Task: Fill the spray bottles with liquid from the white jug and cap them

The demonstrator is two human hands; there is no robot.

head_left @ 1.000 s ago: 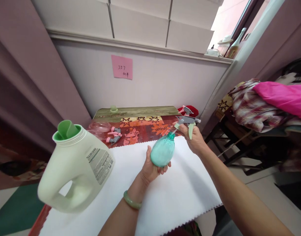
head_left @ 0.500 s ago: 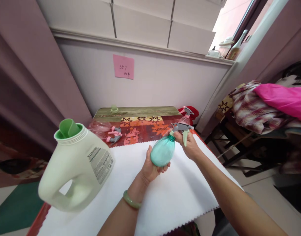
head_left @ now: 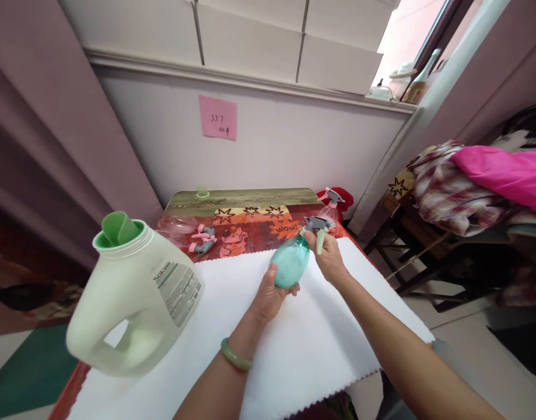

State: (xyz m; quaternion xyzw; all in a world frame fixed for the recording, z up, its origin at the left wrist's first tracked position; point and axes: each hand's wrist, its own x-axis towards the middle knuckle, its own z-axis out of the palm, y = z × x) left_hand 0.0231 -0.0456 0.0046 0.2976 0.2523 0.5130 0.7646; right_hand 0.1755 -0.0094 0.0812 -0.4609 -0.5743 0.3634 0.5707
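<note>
A teal spray bottle point(head_left: 290, 262) with whitish contents is held tilted above the white cloth, its grey and pale green spray head point(head_left: 318, 224) leaning to the upper right. My left hand point(head_left: 272, 294) cups the rounded bottom, thumb along the side. At the neck, my right hand point(head_left: 326, 256) has its fingers closed round the collar just below the trigger; some of these fingers are hidden. To the left stands a large pale green detergent jug point(head_left: 132, 303), its mouth open and a green spout showing inside.
Clear pink-topped spray bottles lie at the back left, with pink and grey spray heads point(head_left: 203, 240). Another pink spray bottle point(head_left: 331, 205) stands at the back right. A small green cap point(head_left: 202, 192) sits at the far edge. Clothes point(head_left: 451, 192) are piled on the right.
Both hands have shifted the spray bottle slightly up and left. Its spray head has turned a little, with the trigger now pointing more toward me.
</note>
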